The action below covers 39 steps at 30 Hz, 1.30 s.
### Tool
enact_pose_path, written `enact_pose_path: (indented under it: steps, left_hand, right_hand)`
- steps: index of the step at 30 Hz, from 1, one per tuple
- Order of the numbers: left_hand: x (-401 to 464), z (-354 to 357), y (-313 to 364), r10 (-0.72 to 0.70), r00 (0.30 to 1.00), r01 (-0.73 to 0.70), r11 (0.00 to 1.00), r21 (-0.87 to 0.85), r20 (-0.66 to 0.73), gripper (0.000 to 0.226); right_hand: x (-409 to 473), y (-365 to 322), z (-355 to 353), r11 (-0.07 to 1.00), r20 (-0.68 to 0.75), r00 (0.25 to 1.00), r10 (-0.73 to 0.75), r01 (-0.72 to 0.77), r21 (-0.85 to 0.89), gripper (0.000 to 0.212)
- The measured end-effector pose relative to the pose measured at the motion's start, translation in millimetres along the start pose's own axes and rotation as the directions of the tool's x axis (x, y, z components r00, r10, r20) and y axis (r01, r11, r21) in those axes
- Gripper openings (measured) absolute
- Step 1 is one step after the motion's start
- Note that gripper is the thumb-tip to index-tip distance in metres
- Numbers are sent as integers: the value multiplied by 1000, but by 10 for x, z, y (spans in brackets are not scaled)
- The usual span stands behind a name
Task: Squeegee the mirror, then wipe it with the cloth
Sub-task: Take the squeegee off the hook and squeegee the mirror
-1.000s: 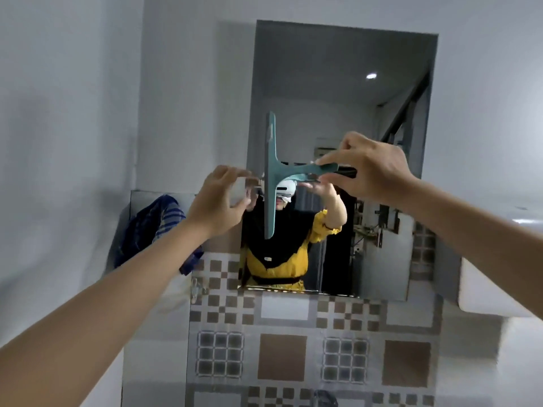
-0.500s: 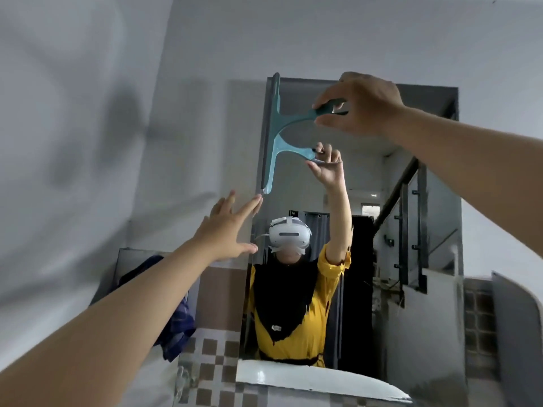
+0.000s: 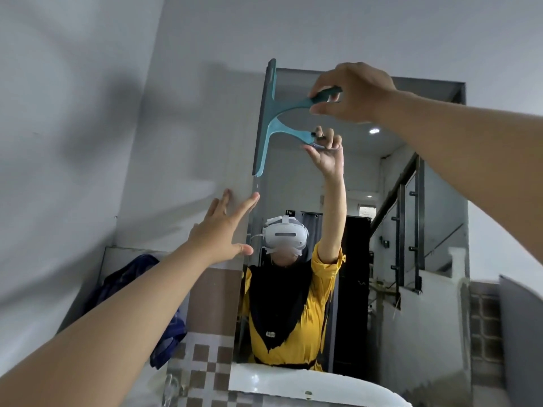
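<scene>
Squeegee [image 3: 266, 118] barely moved, right hand [image 3: 354, 92] gripping

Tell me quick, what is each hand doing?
Left hand: open, fingers spread near the mirror's left edge.
Right hand: grips the squeegee handle.

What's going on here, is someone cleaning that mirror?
Yes. A person is squeegeeing a wall mirror. The right hand grips the handle of a teal squeegee, whose blade stands upright along the mirror's top left edge. The left hand is open, fingers spread, beside the mirror's left edge. A blue cloth hangs at the lower left, not in use.
</scene>
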<state>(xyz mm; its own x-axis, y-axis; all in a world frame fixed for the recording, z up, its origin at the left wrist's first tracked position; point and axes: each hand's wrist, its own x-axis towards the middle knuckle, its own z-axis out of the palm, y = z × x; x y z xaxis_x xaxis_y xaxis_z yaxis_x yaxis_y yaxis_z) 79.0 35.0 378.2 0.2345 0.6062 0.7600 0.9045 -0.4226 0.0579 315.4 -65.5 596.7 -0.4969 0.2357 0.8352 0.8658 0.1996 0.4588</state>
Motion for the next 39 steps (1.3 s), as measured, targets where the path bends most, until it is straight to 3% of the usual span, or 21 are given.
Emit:
enact_pose_path:
  steps: [10, 21, 27, 39]
  left_hand:
    - [-27, -18, 56, -16, 1000, 16, 999, 33, 0, 109]
    - [-4, 19, 69, -43, 999, 43, 996, 83, -13, 115]
    - [21, 60, 44, -57, 998, 61, 993, 98, -40, 118]
    - [57, 121, 37, -114, 993, 117, 990, 81, -42, 120]
  right_hand:
    - [-392, 369, -151, 996, 54, 995, 83, -81, -42, 36]
    - [-1171, 1121, -356, 957, -28, 959, 283, -284, -65, 32]
    - [-1527, 1379, -371, 880, -78, 879, 471, -475, -35, 31]
    - [-1782, 925, -20, 767, -115, 763, 636, -608, 205, 28]
